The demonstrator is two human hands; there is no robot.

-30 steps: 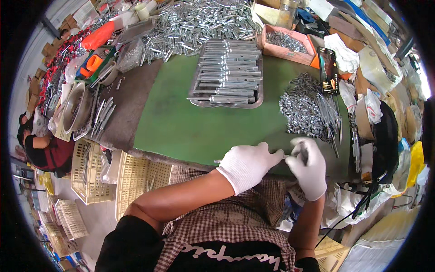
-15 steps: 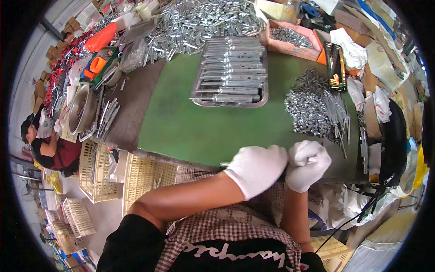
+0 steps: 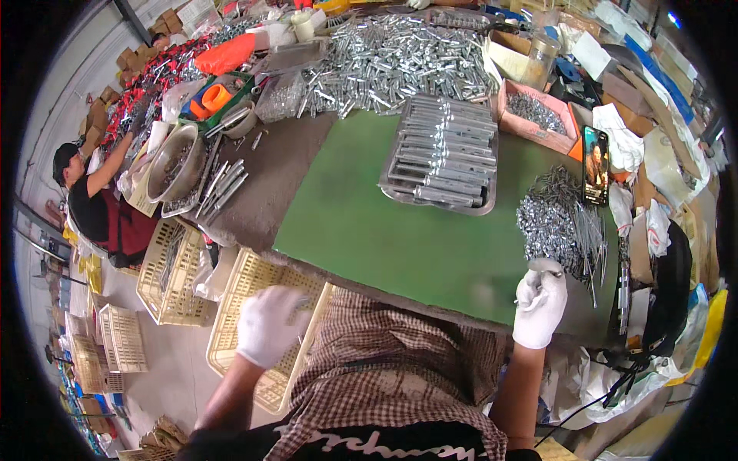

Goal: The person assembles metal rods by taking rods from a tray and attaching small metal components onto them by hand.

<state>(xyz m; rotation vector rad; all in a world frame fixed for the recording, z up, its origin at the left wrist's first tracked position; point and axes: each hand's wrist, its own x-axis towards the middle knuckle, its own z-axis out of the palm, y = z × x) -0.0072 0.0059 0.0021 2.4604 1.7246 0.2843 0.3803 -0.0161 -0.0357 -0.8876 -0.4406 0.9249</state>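
My left hand [image 3: 270,324], in a white glove, hangs over a cream plastic crate [image 3: 223,355] below the table's left front edge. Motion blurs its fingers, and I cannot see whether it holds anything. Near the table's front right my right hand [image 3: 540,306], also gloved, has its fingers curled together; a small greyish thing shows at its top, too unclear to name. Just beyond it lies a heap of small shiny metal parts [image 3: 543,228] with thin metal rods [image 3: 590,250] beside it. A metal tray [image 3: 490,201] of silver metal tubes [image 3: 446,142] stands farther back on the green mat [image 3: 369,230].
A large pile of metal pieces [image 3: 407,58] covers the back. A pink box [image 3: 534,111] of small parts and a phone [image 3: 595,165] with a lit screen stand right. Bowls [image 3: 175,163] and loose tubes [image 3: 224,188] sit left. Another person [image 3: 108,200] works far left.
My left hand has swung left, away from my right hand, to over the crate. The right hand has shifted slightly, still curled. The whole view has shifted, and the phone's screen picture differs.
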